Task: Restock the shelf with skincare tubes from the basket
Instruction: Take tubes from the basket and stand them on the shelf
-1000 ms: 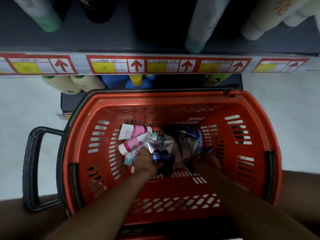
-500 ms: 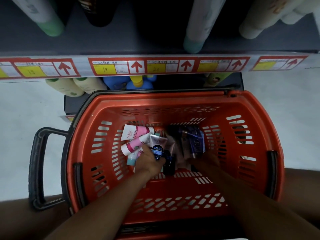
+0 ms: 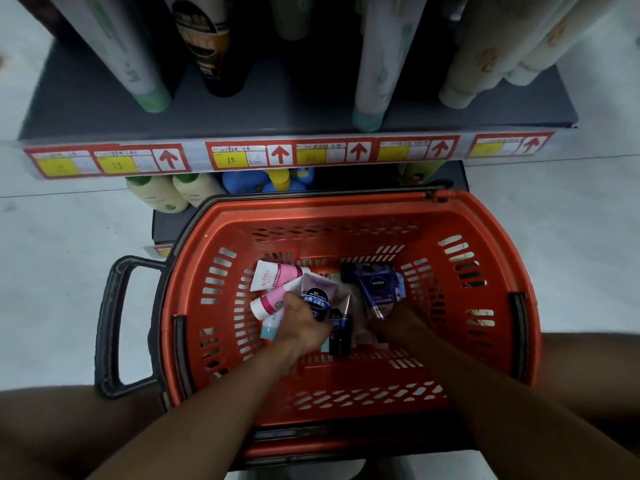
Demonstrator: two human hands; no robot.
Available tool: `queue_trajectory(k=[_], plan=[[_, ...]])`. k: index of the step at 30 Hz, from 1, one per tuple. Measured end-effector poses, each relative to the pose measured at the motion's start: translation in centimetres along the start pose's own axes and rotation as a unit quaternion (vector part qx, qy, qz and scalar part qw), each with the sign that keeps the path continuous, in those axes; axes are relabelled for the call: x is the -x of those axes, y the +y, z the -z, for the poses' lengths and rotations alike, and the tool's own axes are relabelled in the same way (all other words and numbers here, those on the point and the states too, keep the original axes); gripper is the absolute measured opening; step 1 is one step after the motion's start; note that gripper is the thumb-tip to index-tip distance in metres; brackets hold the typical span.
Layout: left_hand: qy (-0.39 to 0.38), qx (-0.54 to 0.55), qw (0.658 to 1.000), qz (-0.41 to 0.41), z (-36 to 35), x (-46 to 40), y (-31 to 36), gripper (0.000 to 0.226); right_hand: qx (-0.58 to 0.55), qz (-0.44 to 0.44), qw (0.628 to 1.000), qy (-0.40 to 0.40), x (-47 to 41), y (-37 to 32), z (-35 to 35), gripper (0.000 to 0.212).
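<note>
A red basket point(image 3: 519, 341) sits below the shelf point(image 3: 277, 109), with several skincare tubes in its bottom. My left hand point(image 3: 301, 323) grips a grey tube with a dark blue label point(image 3: 315, 296), lifted a little off the pile. My right hand point(image 3: 398, 323) holds the lower end of a dark blue Nivea tube point(image 3: 377, 289). Two pink-and-white tubes point(image 3: 277, 277) and a tube with a teal cap point(image 3: 270, 329) lie left of my left hand. A dark tube point(image 3: 341, 334) lies between my hands.
Tall tubes and bottles stand on the grey shelf, spaced apart with gaps between them. A strip of red and yellow price labels point(image 3: 277, 155) runs along its front edge. Cream bottles point(image 3: 173, 194) and blue items point(image 3: 266, 180) stand on the lower shelf. The basket's black handle point(image 3: 110, 323) sticks out left.
My left hand has closed around the grey tube and raised it from the pile. My right hand has taken the end of the Nivea tube. The view has tilted up, showing more shelf.
</note>
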State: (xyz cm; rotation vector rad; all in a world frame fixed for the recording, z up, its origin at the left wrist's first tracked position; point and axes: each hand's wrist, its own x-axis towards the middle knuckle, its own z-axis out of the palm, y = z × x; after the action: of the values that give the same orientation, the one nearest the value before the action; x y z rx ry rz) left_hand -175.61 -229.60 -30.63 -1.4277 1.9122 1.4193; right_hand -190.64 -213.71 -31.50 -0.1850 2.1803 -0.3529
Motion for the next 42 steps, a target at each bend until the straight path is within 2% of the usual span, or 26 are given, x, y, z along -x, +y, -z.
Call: queue_trajectory(k=[2,5,11,17,23,34,42], plan=[[0.02,-0.003,1.0,-0.017,0.3,0.7,0.3,0.068,-0.054,0.016,0.998,0.009,0.7,-0.1,0.0,0.043],[0.067,-0.013,0.996,-0.052,1.0,1.8,0.7,0.067,-0.065,0.038,0.997,0.031,1.8,-0.6,0.4,0.04],[0.095,0.044,0.988,-0.112,2.4,5.3,1.7,0.058,-0.059,0.134,0.981,0.131,5.9,-2.3,1.9,0.074],[0.142,0.077,0.971,-0.177,3.3,9.3,2.3,0.053,-0.113,0.197,0.956,0.187,11.3,-5.0,3.4,0.05],[0.188,0.105,0.947,-0.24,4.4,13.0,2.9,0.055,-0.13,0.229,0.942,0.21,14.8,-6.2,3.7,0.044],[0.246,0.126,0.917,-0.288,6.7,18.5,2.9,0.06,-0.174,0.257,0.927,0.208,18.7,-6.2,4.8,0.055],[0.308,0.124,0.896,-0.294,7.9,21.8,2.8,0.066,-0.173,0.297,0.895,0.285,21.7,-6.7,5.6,0.06]])
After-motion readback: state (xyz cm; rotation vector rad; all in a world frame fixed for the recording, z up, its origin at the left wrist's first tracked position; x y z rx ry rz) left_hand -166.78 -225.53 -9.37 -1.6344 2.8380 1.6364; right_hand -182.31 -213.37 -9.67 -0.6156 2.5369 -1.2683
